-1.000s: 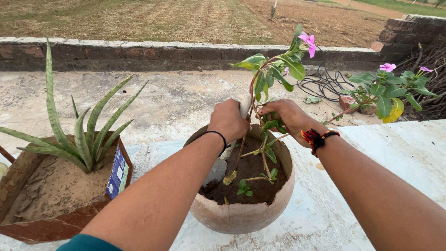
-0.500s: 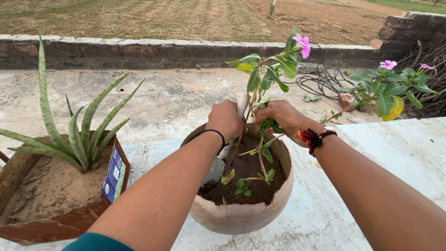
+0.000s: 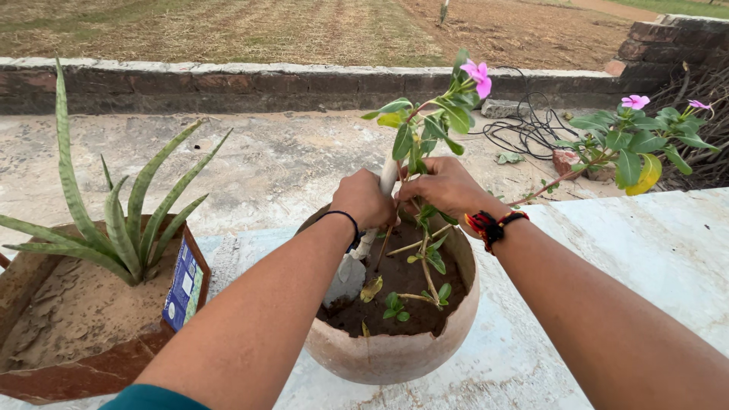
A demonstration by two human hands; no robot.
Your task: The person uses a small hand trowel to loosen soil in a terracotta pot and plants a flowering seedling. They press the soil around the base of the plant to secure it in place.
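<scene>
Two hands at the flowering plant (image 3: pixel 425 144) in the round clay pot (image 3: pixel 395 357). Left hand (image 3: pixel 363 199) fisted on a pale trowel (image 3: pixel 351 269); right hand (image 3: pixel 444 186), at 3 o'clock, pinching stems. Step: loosening soil; next needs care near roots. Aloe pot (image 3: pixel 91 372) at 9 o'clock.

clay pot (image 3: pixel 395 357): tan-brown | flower (image 3: pixel 478 76): pink | wristband (image 3: pixel 490 226): red-black | aloe (image 3: pixel 114 220): green

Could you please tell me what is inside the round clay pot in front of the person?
The clay pot holds dark soil, a pink-flowered plant and a pale trowel gripped by the left hand. The roots are buried, and both hands hide the stem's middle.
</scene>
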